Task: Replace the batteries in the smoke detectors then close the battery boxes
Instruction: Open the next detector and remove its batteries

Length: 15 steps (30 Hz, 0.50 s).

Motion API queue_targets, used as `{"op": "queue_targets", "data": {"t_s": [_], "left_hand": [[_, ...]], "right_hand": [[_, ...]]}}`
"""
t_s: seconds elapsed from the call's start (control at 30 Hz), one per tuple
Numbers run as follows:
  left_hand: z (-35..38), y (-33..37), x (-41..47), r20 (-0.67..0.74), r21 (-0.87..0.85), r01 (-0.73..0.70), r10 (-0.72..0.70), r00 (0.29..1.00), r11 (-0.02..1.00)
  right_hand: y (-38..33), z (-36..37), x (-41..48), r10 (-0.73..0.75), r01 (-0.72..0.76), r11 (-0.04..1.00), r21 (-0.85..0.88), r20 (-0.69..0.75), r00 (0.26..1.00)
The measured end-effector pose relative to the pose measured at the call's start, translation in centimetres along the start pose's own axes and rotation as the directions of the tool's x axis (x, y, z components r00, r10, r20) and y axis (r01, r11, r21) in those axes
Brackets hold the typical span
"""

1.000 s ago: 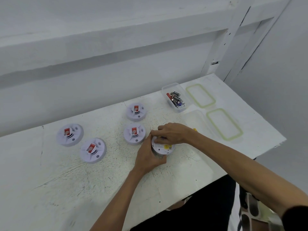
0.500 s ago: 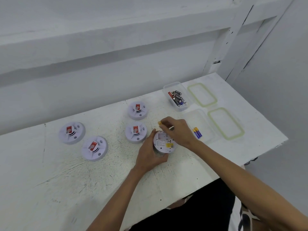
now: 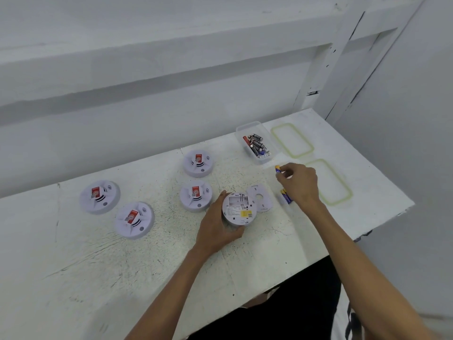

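Note:
An upturned white smoke detector lies on the white table, its battery bay uncovered. My left hand grips its left and near rim. Its round white cover rests just to the right. My right hand pinches a blue and yellow battery above a clear box where more such batteries lie under my palm. Several other detectors sit face up: two in the middle, two on the left.
A clear box of dark batteries stands at the back right. Two clear lids with green seals lie beyond it, close to the table's right edge. A white wall rises behind the table.
My right hand lifted off the detector and moved right with a battery pinched in its fingers. The detached cover now lies beside the detector. My left hand kept its hold.

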State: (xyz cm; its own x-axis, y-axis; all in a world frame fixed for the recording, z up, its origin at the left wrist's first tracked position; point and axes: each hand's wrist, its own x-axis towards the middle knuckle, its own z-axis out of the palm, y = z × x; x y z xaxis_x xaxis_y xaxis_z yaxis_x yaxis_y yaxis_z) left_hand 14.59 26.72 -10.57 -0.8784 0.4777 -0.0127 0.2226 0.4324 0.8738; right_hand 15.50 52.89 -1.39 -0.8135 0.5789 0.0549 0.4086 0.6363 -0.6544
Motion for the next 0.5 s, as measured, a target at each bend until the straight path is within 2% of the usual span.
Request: {"op": "queue_targets", "data": {"t_s": [0.17, 0.37, 0.5], "left_hand": [[0.0, 0.0, 0.0, -0.002, 0.014, -0.001, 0.001, 1.000, 1.000], [-0.2, 0.2, 0.3, 0.002, 0.026, -0.011, 0.011, 1.000, 1.000], [-0.2, 0.1, 0.2, -0.010, 0.006, -0.029, 0.029, 1.000, 1.000]], "right_hand": [[2.0, -0.5, 1.1, 0.123, -0.108, 0.973, -0.206, 0.058, 0.991], [2.9, -0.5, 0.1, 0.146, -0.080, 0.889, -0.452, 0.112, 0.983], [3.3, -0.2, -0.5, 0.175, -0.070, 0.848, -0.525, 0.153, 0.973]]}}
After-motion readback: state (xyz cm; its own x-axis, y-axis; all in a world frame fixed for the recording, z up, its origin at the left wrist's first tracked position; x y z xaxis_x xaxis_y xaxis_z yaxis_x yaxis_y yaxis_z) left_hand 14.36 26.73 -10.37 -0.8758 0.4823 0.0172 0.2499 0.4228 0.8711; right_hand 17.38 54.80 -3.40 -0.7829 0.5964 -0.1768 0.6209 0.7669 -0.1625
